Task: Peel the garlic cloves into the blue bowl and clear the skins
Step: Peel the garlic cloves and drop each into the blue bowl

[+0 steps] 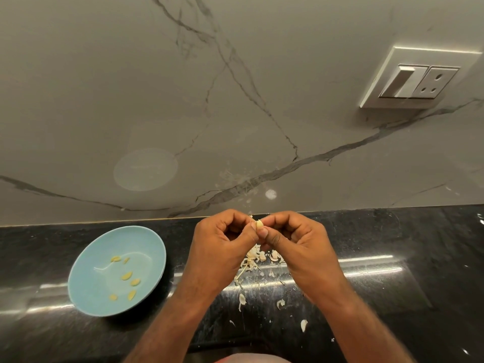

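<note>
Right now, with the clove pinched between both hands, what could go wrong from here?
The garlic clove, pinched by the left hand and right hand, is held above the skin pile, not the blue bowl to the left; a slip would likely drop it among the skins. Loose skin flakes lie scattered toward the near edge of the counter and could be missed when clearing.
</note>
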Demonstrator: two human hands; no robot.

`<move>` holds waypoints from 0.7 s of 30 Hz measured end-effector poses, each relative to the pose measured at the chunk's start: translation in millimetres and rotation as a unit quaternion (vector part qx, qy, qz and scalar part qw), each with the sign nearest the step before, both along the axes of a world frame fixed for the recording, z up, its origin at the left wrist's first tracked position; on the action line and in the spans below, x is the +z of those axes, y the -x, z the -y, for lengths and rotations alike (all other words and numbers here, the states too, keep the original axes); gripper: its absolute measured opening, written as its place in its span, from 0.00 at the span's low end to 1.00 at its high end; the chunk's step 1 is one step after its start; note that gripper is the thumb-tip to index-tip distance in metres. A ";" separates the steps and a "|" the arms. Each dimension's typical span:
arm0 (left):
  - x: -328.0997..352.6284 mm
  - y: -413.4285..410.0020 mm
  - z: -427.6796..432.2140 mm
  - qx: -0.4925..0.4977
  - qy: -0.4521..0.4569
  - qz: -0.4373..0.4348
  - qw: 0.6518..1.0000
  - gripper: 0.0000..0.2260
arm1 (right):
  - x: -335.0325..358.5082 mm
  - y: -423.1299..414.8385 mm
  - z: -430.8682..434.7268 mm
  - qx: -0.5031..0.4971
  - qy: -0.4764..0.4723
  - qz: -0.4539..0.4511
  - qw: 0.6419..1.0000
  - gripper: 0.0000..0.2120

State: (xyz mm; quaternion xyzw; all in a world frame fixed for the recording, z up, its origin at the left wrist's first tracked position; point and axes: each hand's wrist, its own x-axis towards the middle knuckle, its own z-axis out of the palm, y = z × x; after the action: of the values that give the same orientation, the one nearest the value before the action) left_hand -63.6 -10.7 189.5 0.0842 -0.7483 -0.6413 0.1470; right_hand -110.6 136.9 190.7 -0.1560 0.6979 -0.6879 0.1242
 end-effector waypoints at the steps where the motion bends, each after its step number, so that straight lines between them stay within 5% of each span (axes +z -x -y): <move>1: -0.2 0.1 0.3 0.002 0.003 0.002 1.000 0.12 | -0.4 0.2 0.1 0.002 0.003 0.007 1.000 0.08; 4: -1.2 0.6 -0.1 0.008 0.001 0.003 1.000 0.04 | -1.3 0.8 1.9 -0.002 0.039 0.046 0.998 0.08; 21: -12.3 3.6 8.3 0.047 0.065 0.053 0.995 0.06 | 1.3 -0.3 3.1 -0.019 0.130 0.152 0.980 0.13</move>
State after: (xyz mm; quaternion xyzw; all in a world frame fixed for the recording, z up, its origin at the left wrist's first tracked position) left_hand -67.1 -19.0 177.2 0.1437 -0.7901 -0.5787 0.1422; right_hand -110.3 133.8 192.0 -0.0512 0.5780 -0.7907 0.1949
